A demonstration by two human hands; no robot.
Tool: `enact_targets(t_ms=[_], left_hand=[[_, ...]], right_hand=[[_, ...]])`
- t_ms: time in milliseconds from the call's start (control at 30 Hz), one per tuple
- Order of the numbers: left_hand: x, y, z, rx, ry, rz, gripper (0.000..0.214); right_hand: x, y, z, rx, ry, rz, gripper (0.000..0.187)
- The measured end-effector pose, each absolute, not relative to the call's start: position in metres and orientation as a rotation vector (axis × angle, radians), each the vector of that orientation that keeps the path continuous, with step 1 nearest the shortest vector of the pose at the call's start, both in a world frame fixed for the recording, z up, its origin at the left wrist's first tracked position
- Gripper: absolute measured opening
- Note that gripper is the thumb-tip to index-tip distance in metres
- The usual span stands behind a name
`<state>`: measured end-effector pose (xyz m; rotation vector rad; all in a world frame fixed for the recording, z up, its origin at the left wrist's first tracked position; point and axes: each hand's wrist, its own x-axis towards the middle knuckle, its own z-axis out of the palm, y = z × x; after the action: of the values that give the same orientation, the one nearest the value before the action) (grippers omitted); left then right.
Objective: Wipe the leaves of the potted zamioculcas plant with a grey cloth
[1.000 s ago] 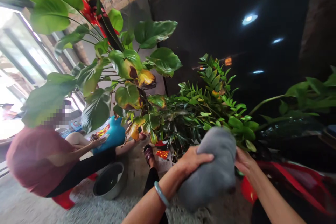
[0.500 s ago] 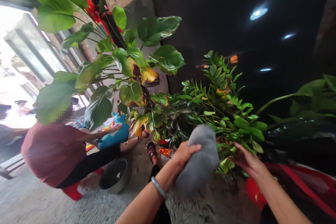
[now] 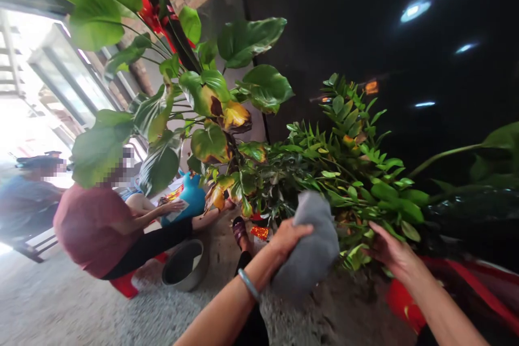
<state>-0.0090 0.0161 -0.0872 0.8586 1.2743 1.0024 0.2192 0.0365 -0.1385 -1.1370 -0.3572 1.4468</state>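
My left hand (image 3: 288, 239) grips a bunched grey cloth (image 3: 310, 246) held up against the low leaves of a bushy small-leaved plant (image 3: 344, 167). A pale green bangle sits on that wrist. My right hand (image 3: 391, 251) reaches under the plant's leaves on the right, fingers spread and touching the foliage, with nothing in it. A large-leaved plant (image 3: 203, 102) with some yellowed, brown-edged leaves rises to the left of the cloth.
A person in a red top (image 3: 93, 232) crouches at left by a blue pot (image 3: 190, 200) and a metal bowl (image 3: 184, 265). Another person stands at the far left. A red pot (image 3: 409, 303) sits below my right arm. A dark glossy wall is behind.
My right hand let go of the grey cloth and moved right under the leaves. My left hand kept the cloth, carrying it slightly left and toward the plant.
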Motion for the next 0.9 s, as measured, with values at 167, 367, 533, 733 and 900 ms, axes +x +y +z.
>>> enact_targets(t_ms=[167,367,533,733,900], left_hand=[[-0.031,-0.022,-0.079,0.937,1.054,0.833,0.043],[-0.051,0.018,-0.026,0.941,1.078,1.389,0.045],[-0.047,0.002,-0.091,0.925,1.279,1.080,0.040],[-0.072,-0.032,-0.056,0.934,1.039,1.092,0.048],[-0.084,-0.002,-0.026,0.661,1.103,1.532,0.035]], right_hand=[[0.224,0.035,-0.137,-1.145,-0.356,1.473,0.021],[0.217,0.040,-0.138,-1.127,-0.356,1.438,0.016],[0.215,0.039,-0.141,-1.117,-0.356,1.459,0.019],[0.222,0.039,-0.147,-1.146,-0.409,1.470,0.023],[0.216,0.041,-0.144,-1.133,-0.388,1.438,0.024]])
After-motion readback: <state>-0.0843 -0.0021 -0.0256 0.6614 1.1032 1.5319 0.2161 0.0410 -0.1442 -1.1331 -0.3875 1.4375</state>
